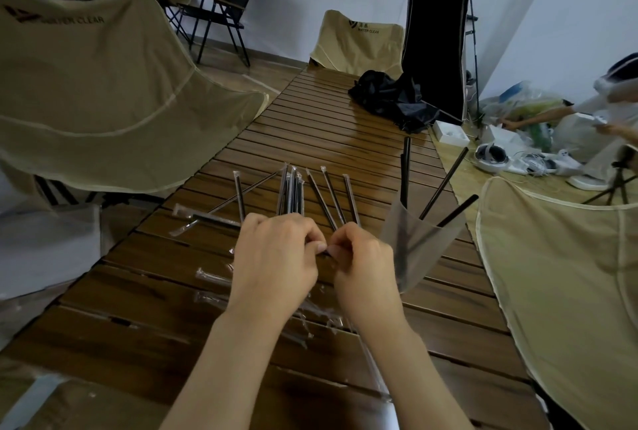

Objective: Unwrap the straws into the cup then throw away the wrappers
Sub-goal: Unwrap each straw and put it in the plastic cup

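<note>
The fingers point(319, 246) of both hands meet in a tight pinch at the near end of one wrapped straw point(330, 254), thumb and forefinger tips pressed together from either side; the left hand point(276, 257) and right hand point(362, 264) are curled shut on it, knuckles up. The straw itself is mostly hidden under them.

Just beyond lie the remaining wrapped straws point(291, 193), a bundle and several loose ones fanned across the slatted bench point(345, 139). Empty wrappers point(210, 276) lie scattered on the near left. To the right stands the frosted cup point(419, 246), tilted in this view, holding bare dark straws point(443, 184).

The film looks thin, slippery and nearly weightless, the straw inside stiff and light. Best hold, I judge, is at the sealed tip, tearing there and then sliding the straw out endwise. Loose wrappers could easily drift off the bench.
</note>
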`<state>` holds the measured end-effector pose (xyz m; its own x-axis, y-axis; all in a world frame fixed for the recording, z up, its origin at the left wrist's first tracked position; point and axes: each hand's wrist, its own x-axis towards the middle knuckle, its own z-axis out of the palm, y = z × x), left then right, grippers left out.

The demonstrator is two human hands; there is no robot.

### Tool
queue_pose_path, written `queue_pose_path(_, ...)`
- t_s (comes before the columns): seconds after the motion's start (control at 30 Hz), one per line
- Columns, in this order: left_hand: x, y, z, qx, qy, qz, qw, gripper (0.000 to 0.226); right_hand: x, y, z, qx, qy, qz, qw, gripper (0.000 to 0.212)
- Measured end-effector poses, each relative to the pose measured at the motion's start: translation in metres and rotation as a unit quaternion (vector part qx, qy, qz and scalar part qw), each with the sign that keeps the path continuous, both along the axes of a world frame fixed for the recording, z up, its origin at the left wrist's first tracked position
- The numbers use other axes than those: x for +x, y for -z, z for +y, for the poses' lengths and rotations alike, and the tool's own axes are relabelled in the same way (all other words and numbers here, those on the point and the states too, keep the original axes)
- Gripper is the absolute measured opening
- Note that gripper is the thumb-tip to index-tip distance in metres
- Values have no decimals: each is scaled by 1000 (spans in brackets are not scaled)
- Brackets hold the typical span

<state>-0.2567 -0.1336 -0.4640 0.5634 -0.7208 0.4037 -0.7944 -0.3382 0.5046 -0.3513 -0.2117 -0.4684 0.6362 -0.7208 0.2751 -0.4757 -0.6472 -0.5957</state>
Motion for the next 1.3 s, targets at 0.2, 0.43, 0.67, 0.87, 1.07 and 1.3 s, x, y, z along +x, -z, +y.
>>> queue_pose_path(0.2,1,-2,-2,-31,-1,0,1000,8,-3,-1,-2,58,22,-32,998,21)
queue_pose_path(0.43,22,-6,17,3,10,54,998,12,-9,-6,-12,47,-16,36,998,16)
queue_pose_path(0.67,28,-11,25,84,28,66,994,12,-10,-2,-12,21,9,88,996,10)
queue_pose_path(0.87,23,-1,16,114,61,36,991,16,-4,-3,-18,26,-26,130,991,12)
queue_pose_path(1.07,21,-2,18,72,70,74,992,13,-6,0,-10,-29,-78,49,995,21)
queue_pose_path(1.3,21,-6,16,75,47,132,987,9,-4,-2,-7,-83,-82,-14,993,24)
